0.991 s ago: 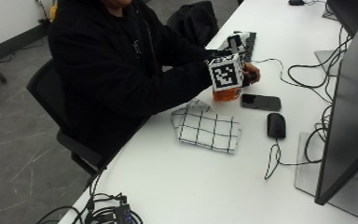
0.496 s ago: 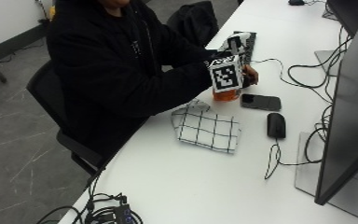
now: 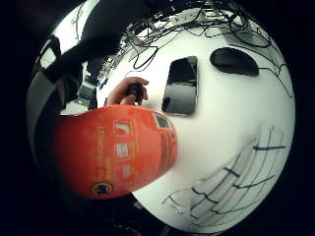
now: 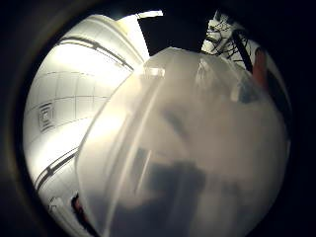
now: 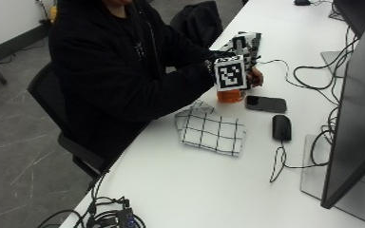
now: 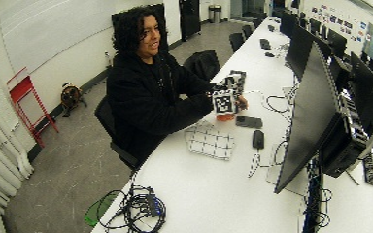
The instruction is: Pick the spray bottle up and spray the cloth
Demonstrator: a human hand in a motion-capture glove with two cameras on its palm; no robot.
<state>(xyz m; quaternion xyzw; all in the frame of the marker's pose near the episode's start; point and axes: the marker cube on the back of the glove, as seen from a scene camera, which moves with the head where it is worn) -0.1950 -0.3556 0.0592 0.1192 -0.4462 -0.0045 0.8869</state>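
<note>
Nothing has shifted over the last second: the gloved right hand [image 5: 249, 78] stays wrapped in its grip on the orange spray bottle [image 5: 230, 95] above the desk [image 5: 188, 180], just beyond the checked cloth [image 5: 211, 129], so spraying seems pending.

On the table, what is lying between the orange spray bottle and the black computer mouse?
A black phone lies flat between the spray bottle and the mouse. The outside view shows it best; the little finger side palm view shows it too.

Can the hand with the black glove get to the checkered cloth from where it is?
Probably yes. The gloved right hand holds the orange spray bottle just beside the checkered cloth, with only bare table between.
</note>
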